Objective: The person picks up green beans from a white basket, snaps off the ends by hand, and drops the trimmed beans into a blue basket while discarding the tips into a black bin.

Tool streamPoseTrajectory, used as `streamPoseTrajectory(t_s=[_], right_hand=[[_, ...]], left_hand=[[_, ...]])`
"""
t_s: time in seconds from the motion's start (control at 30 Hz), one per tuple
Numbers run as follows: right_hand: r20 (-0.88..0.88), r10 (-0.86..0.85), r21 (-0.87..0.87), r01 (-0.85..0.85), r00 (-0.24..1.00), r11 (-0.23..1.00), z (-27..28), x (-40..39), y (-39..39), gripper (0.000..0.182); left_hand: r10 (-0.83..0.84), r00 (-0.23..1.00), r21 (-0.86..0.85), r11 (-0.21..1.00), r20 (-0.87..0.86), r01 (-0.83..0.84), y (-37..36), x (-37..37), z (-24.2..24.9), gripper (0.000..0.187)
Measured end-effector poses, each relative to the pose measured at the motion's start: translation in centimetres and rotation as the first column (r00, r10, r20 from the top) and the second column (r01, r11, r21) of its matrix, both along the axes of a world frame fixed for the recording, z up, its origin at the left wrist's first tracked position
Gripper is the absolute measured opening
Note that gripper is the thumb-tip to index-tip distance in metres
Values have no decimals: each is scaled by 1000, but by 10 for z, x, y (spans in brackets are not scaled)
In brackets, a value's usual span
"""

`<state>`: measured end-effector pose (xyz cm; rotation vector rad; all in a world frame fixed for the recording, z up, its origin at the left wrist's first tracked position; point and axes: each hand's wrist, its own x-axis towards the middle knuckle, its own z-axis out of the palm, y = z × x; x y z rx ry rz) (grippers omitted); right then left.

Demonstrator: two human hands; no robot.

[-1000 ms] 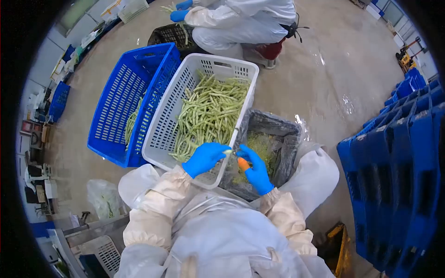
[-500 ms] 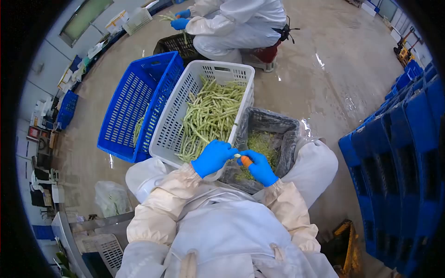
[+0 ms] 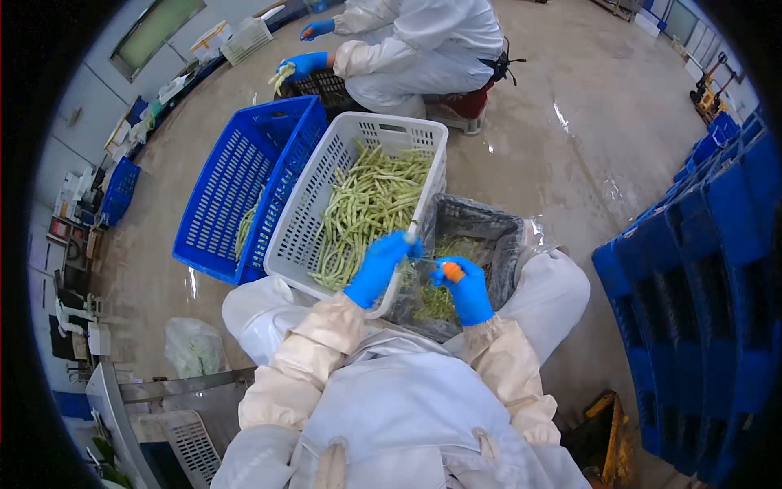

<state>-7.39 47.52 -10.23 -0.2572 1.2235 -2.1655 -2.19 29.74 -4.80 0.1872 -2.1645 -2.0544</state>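
My left hand [image 3: 380, 267], in a blue glove and somewhat blurred, is closed over the near right edge of the white crate [image 3: 283, 251]. A pale green bean [image 3: 410, 238] shows at its fingertips. Just right of it, my right hand [image 3: 467, 295] is wrapped round a small knife [image 3: 452, 271] with an orange handle; its thin blade points left toward the left hand. Long green beans [image 3: 371, 196] fill much of the white crate. Below my right hand stands a bin [image 3: 513, 232] lined with dark plastic, holding green trimmings [image 3: 440, 300].
A blue crate [image 3: 208, 200] with some beans in it adjoins the white one. Beyond, a seated co-worker [image 3: 432, 53] in white holds beans over a dark crate [image 3: 322, 85]. Blue pallets [image 3: 692, 301] are stacked on the right. A plastic bag [image 3: 194, 346] lies at left.
My hands have drawn apart; the left has lifted away and upward, and the knife blade now shows between them. The co-worker's hands have separated, one lowering beans toward the dark crate.
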Motion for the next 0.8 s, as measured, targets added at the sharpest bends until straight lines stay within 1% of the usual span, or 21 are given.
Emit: streamPoseTrajectory(t_s=[0.03,0.07,0.1,0.13,0.17,0.2,0.23,0.27,0.3,0.33,0.37,0.4,0.43,0.47,0.5,0.53,0.57,0.6,0.67,0.77,0.8], right_hand=[[54,-141,15,140,989,990,-11,-5,5,15],[104,-277,37,275,955,961,-22,-11,10,15],[104,-272,35,270,957,962,-34,-18,19,15],[211,-448,85,441,869,894,-45,-24,31,14],[304,-604,153,588,737,794,-47,-27,34,14],[306,-598,150,583,740,798,-50,-29,32,14],[230,-607,211,570,761,794,-53,-32,30,11],[152,-609,274,559,778,782,-53,-32,29,9],[-194,-426,434,467,884,771,-43,-26,25,6],[-328,-332,374,444,885,814,-35,-16,15,9],[-459,-236,320,407,857,855,-21,-6,2,12],[-460,-237,323,410,856,853,-8,2,-6,12],[-647,-196,252,449,737,857,4,9,-14,16],[-801,-153,175,470,579,865,9,12,-18,20],[-801,-152,175,469,580,866,4,11,-15,20],[-808,-6,285,400,589,871,-6,10,-10,24],[-797,140,395,331,587,857,-6,9,-9,27],[-797,141,394,329,587,858,-7,8,-8,27],[-762,159,351,195,627,916,-5,9,-7,28],[-697,149,327,126,702,937,-4,13,-9,30],[-696,149,328,126,703,936,-6,14,-9,30]], left_hand=[[112,991,300,945,74,-129,-8,-4,7,22],[114,991,300,945,74,-131,-20,-8,9,22],[182,983,599,789,-11,-139,-36,-12,12,23],[275,959,830,549,-70,-97,-50,-13,14,25],[282,957,829,551,-71,-101,-60,-13,15,25],[295,951,880,471,-97,-56,-69,-13,17,27],[307,944,922,387,-121,-8,-74,-13,16,29],[307,944,922,387,-121,-8,-75,-13,14,29],[313,946,938,347,-89,-26,-73,-14,12,30],[316,947,952,303,-57,-44,-70,-16,9,31],[312,948,953,300,-55,-44,-66,-16,6,31],[302,951,955,295,-61,-32,-60,-17,4,32],[293,954,957,291,-68,-21,-56,-18,3,32],[294,953,957,290,-68,-21,-54,-19,2,32],[303,950,942,334,-72,-35,-53,-19,1,33],[313,947,924,378,-76,-50,-52,-19,0,33],[314,946,924,378,-76,-51,-53,-19,-1,33],[319,945,926,373,-71,-56,-53,-19,-1,33],[323,944,928,368,-64,-63,-54,-18,-2,33],[351,936,915,387,-34,-112,-54,-18,-5,33],[358,933,912,392,-33,-119,-55,-18,-7,33]])
